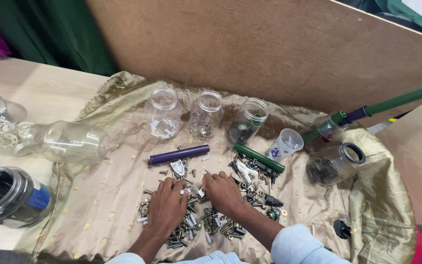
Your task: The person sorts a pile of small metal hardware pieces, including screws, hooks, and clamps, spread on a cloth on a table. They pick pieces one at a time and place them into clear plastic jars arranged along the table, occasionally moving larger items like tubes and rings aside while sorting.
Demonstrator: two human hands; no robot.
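Both hands are down in a big pile of screws and small bits [206, 220] that lies on a shiny gold cloth [113, 195] spread over the tabletop [50, 93]. The left hand [166, 208] lies flat on the pile with its fingers spread, and its grip looks loose, holding nothing that I can see. The right hand [223, 191] sits just beside it with fingers curled down into the bits; I cannot tell if its grip has pinched one. It looks like the sorting is only partly done, because some bits are in jars but most of the pile is out on the cloth. Three open jars stand in a row behind the pile. The left jar [164, 113] has a few white plastic bits at the bottom. The middle jar [206, 115] has some silver screws. The right jar [248, 121] has dark bits and something green. A small paper cup [284, 145] leans beside it with a few pale bits inside. Another jar [335, 164] lies tipped on its side with dark pieces in it. A purple tube [179, 154] and a green tube [259, 157] lie near the pile. Far to the left an empty jar [69, 142] lies on its side.
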